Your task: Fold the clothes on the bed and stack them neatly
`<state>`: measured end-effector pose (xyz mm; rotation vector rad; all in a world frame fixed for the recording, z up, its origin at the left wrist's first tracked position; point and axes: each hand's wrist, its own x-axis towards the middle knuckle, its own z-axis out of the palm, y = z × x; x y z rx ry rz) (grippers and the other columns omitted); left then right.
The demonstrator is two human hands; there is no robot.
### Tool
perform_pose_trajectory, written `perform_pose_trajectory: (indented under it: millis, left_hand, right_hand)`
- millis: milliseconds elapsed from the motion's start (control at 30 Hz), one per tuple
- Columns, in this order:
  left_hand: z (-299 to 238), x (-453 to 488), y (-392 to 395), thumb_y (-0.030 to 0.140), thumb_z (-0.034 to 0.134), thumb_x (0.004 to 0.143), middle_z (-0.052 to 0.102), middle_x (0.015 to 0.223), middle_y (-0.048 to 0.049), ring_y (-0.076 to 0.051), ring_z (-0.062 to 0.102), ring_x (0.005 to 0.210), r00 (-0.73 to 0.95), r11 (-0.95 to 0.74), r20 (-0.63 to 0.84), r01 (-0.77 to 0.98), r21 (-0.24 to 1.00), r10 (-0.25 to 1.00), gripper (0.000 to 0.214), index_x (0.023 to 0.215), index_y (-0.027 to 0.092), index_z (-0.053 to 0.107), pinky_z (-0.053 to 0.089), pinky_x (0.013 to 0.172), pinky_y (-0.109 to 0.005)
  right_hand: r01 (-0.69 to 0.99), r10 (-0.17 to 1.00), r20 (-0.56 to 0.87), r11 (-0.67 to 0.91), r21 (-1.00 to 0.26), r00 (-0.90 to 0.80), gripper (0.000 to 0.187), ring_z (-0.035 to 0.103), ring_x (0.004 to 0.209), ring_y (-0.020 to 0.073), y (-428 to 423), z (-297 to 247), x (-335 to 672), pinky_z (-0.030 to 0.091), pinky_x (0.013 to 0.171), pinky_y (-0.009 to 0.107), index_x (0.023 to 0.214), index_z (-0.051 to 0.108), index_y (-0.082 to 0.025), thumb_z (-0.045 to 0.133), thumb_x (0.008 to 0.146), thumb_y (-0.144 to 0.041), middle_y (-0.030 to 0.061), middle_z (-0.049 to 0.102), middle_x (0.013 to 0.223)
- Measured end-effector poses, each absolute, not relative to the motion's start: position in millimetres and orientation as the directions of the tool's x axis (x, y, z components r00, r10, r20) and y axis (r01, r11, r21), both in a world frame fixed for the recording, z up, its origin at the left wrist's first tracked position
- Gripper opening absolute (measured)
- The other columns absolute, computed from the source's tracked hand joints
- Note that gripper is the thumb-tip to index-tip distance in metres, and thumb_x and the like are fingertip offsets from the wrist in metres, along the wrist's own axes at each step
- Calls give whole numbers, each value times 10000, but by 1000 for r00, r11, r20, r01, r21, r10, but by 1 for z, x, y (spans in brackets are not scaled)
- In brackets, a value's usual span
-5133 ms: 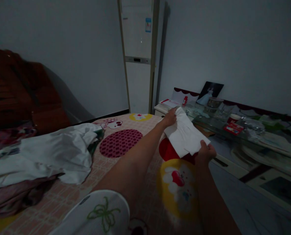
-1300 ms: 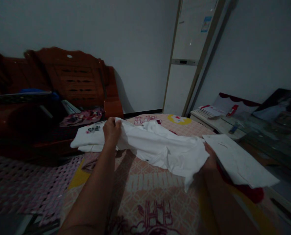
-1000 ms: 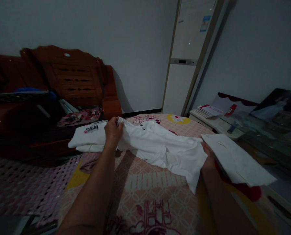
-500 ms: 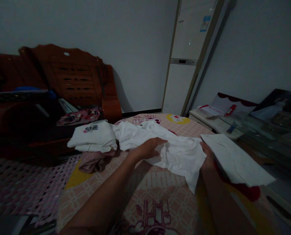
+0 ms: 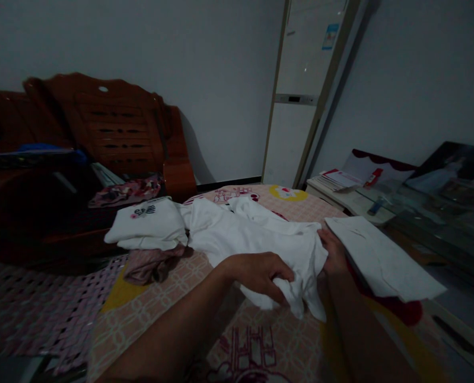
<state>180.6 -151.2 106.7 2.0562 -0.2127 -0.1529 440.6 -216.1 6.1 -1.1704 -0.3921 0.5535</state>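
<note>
From the head view, the room is dim; both forearms are cut off at the bottom, and the right hand's (image 5: pixel 335 254) fingers lie at the right edge of a crumpled white fabric garment (image 5: pixel 240 234), half hidden, so I cannot tell whether they pinch it. The left hand (image 5: pixel 259 271) pinches a bunched fold at its near edge. The pink cartoon-patterned cloth (image 5: pixel 293 343) beneath curves away behind and shows between the forearms. The garment lies loosely spread, wrinkled, between a folded white printed garment (image 5: pixel 151 226) and a flat white piece (image 5: pixel 380 258).
</note>
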Motion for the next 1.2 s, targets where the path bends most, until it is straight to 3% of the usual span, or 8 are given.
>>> perform_pose_trajectory:
  millis: [100, 167, 333, 433, 700, 800, 900, 1200]
  left_hand:
    - [105, 181, -154, 409, 785, 770, 709, 826, 1, -125, 624, 736, 942, -384, -114, -17, 923, -316, 337, 964, 142, 714, 472, 659, -190]
    - [100, 183, -151, 412, 746, 810, 729, 898, -25, -137, 658, 763, 958, -405, -114, -2, 914, -261, 350, 1050, 160, 708, 501, 684, -209]
    - [68, 189, -118, 188, 628, 872, 664, 1247, -148, -247, 616, 1160, 889, -806, 225, 223, 549, 399, 329, 1197, 142, 652, 469, 1026, -378]
    - [43, 187, -89, 79, 543, 862, 531, 1428, -201, -288, 481, 1348, 758, -812, 314, 469, 349, 572, 437, 1294, 118, 597, 363, 1144, -464]
    - [22, 175, -57, 159, 587, 847, 683, 1148, -134, -284, 599, 1147, 745, -793, 274, 586, 169, 609, 251, 1068, 194, 700, 287, 1153, -526]
    - [19, 175, -59, 175, 594, 853, 604, 1329, -151, -311, 516, 1284, 723, -788, 319, 589, 179, 612, 367, 1218, 190, 639, 294, 1143, -549]
    - [19, 175, -60, 232, 568, 898, 632, 1268, -180, -321, 536, 1263, 716, -773, 295, 609, 179, 632, 389, 1274, 140, 608, 282, 1148, -558]
    - [34, 175, -56, 292, 545, 917, 718, 891, -140, -278, 654, 960, 759, -793, 232, 590, 150, 609, 246, 863, 150, 738, 435, 963, -424]
  right_hand:
    - [-260, 621, -64, 230, -938, 782, 335, 633, 613, 165, -216, 8, 439, 513, 569, 267, 767, 671, -177, 824, 513, -334, -13, 676, 657]
    - [-158, 562, -28, 184, -970, 827, 358, 625, 632, 165, -216, 9, 439, 505, 596, 273, 802, 681, -165, 807, 520, -345, -2, 686, 693]
    - [389, 444, 344, -13, -921, 828, 548, 653, 931, 247, -215, 18, 433, 509, 855, 386, 1144, 681, -146, 697, 706, -475, 106, 726, 1032]
    - [637, 546, 507, -65, -768, 667, 539, 583, 1159, 288, -213, 18, 430, 423, 1035, 445, 1184, 678, -149, 665, 746, -463, 151, 655, 1258]
    - [764, 744, 365, -292, -575, 559, 530, 598, 1174, 327, -209, -9, 437, 408, 1064, 463, 1235, 659, -83, 632, 759, -314, 195, 665, 1248]
    - [794, 745, 396, -288, -536, 537, 513, 589, 1186, 325, -209, -15, 440, 401, 1068, 461, 1241, 654, -79, 585, 814, -355, 200, 660, 1251]
    - [813, 746, 413, -290, -504, 522, 461, 600, 1161, 327, -209, -20, 443, 405, 1055, 469, 1209, 673, -95, 536, 846, -344, 196, 679, 1212]
    - [804, 714, 435, -308, -509, 549, 295, 652, 936, 284, -212, -15, 450, 459, 923, 416, 936, 757, -160, 514, 802, -262, 150, 745, 994]
